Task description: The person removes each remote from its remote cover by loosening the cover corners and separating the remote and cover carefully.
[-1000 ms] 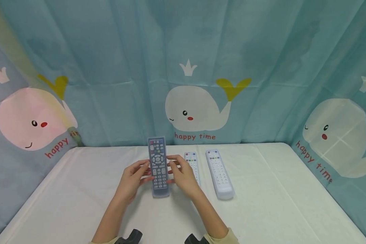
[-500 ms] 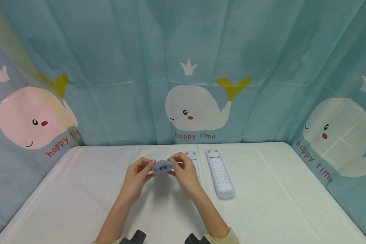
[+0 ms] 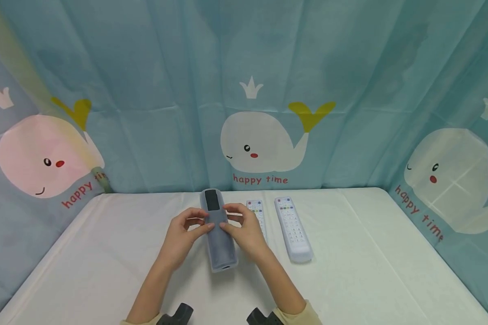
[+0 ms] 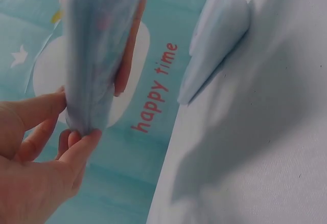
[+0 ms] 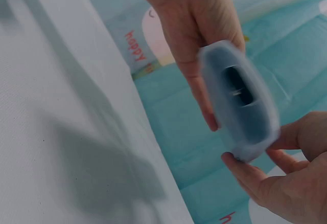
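Note:
Between both hands a remote control (image 3: pixel 221 243) in a translucent sleeve is held up above the table, its back face toward the head camera and a dark rectangle near its far end. My left hand (image 3: pixel 181 234) pinches its left edge, thumb on the back. On the opposite edge my right hand (image 3: pixel 245 230) pinches it the same way. In the right wrist view the near end of the remote control (image 5: pixel 240 101) shows a dark opening. The left wrist view has the remote control (image 4: pixel 94 55) blurred, with fingertips at its lower end.
A white sleeved remote (image 3: pixel 294 230) lies on the white-covered table (image 3: pixel 366 262) to the right. Another white remote (image 3: pixel 257 212) lies partly hidden behind my right hand. A teal curtain (image 3: pixel 166 135) with whale prints hangs behind the table.
The remote control has been flipped over in my hands: its button face showed first, then its end, now its back. Both hands stay near the same spot. The white remotes have not moved.

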Tool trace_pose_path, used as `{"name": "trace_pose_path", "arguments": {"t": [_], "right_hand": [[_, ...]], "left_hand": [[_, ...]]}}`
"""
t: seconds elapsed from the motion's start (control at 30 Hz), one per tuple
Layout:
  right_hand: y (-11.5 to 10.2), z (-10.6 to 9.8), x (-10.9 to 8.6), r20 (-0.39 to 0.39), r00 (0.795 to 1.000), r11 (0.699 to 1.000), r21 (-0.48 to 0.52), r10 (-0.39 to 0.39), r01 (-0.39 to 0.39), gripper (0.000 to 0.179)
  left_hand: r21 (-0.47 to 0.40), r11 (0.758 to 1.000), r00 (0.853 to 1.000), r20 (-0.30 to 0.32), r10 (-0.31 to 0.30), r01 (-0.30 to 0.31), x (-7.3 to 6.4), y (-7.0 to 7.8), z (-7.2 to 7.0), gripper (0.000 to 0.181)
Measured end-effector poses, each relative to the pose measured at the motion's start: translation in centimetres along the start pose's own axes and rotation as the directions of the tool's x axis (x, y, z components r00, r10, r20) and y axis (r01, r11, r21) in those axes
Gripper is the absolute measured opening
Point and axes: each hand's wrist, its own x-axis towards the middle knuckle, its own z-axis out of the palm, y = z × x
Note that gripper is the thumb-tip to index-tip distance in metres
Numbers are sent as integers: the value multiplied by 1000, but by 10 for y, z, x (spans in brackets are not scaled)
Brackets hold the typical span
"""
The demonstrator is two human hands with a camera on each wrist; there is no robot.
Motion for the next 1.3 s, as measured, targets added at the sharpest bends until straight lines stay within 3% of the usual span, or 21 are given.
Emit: {"name": "trace_pose_path", "arguments": {"t": [0.2, 0.43, 0.87, 1.3], "right_hand": [[1, -3, -1, 71, 997, 1000, -4, 5, -5, 53], [1, -3, -3, 76, 997, 998, -53, 33, -29, 62], [3, -5, -2, 17, 998, 995, -84, 59, -58, 64], [3, -3, -4, -3, 999, 998, -57, 34, -34, 56]], "left_hand": [[-12, 999, 998, 48, -41, 41, 0, -1, -7, 66], [-4, 998, 995, 72, -62, 62, 3, -3, -10, 78], [-11, 999, 994, 101, -39, 40, -1, -4, -9, 77], [82, 996, 999, 42, -27, 23, -5, 0, -9, 60]]}}
